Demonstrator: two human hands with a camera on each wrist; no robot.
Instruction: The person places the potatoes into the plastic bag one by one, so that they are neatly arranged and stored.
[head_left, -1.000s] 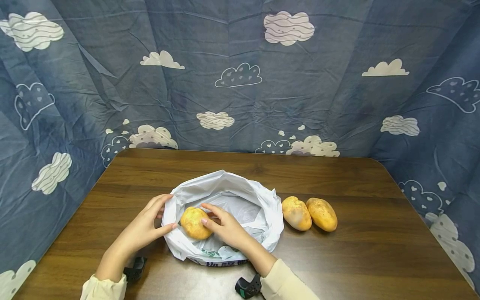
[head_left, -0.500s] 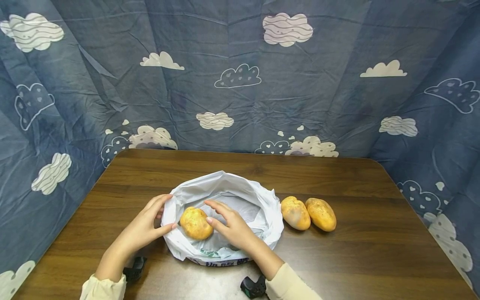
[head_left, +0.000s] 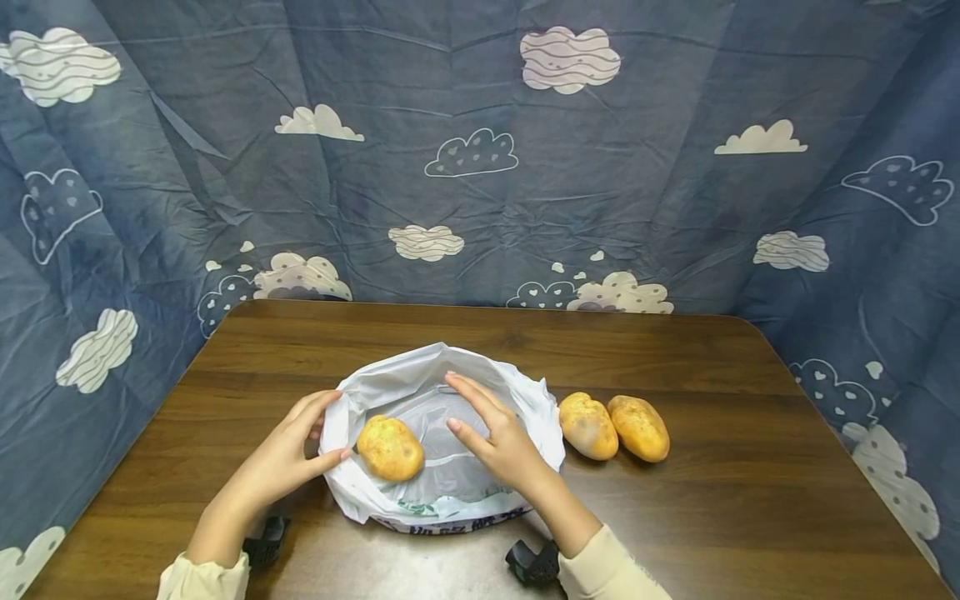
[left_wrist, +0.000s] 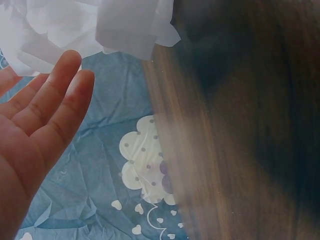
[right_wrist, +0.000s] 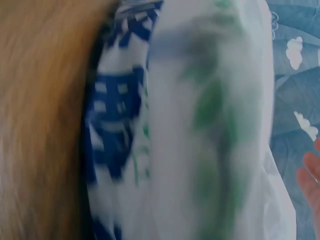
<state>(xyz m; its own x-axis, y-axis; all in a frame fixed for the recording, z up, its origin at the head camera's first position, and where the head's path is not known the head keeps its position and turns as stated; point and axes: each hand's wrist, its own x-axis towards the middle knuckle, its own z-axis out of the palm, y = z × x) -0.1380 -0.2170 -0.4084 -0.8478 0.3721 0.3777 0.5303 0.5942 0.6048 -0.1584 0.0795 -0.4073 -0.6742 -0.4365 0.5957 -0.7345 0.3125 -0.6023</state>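
A white plastic bag (head_left: 442, 500) with blue lettering and green print stands on the table, its mouth spread wide. One yellow potato (head_left: 390, 448) lies inside at the left. My left hand (head_left: 288, 450) rests against the bag's left rim, thumb and fingers spread apart; in the left wrist view its fingers (left_wrist: 67, 105) extend right up to the white plastic. Over the bag's right half is my right hand (head_left: 498, 437), holding nothing, thumb apart from its extended fingers. The right wrist view is blurred and mostly shows the bag's printed side (right_wrist: 117, 120).
Two more potatoes, one mottled (head_left: 588, 427) and one longer (head_left: 639, 428), lie side by side just right of the bag. The brown wooden table (head_left: 750, 500) reaches back to a blue curtain (head_left: 480, 208) with cloud prints.
My right hand has let go of the potato inside the bag and drawn away to the right, its fingers spreading. My left hand has stayed at the rim.
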